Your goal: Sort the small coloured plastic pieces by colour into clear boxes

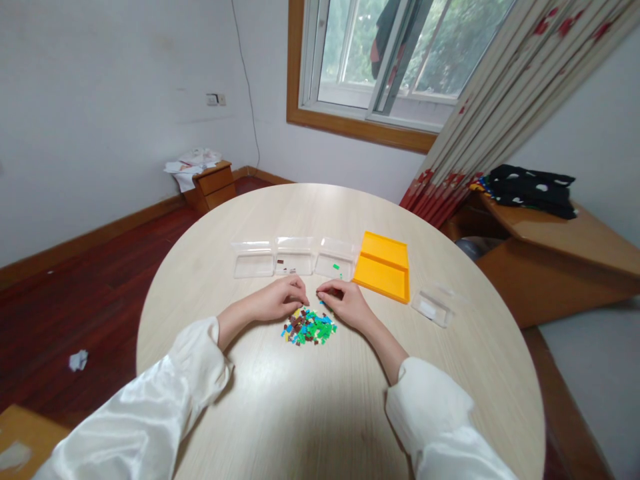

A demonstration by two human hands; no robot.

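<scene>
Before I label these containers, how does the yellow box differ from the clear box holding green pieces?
The yellow box is opaque; the clear box is see-through. The yellow box is larger overall, the clear box smaller. Both lie open on the table.

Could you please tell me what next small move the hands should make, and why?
Perhaps the right hand should take a green piece from the mixed pile to the clear box just beyond this hand. Green pieces already lie in that box, and the pile beside the hand shows many more. Whether it already holds something is unclear.
</scene>
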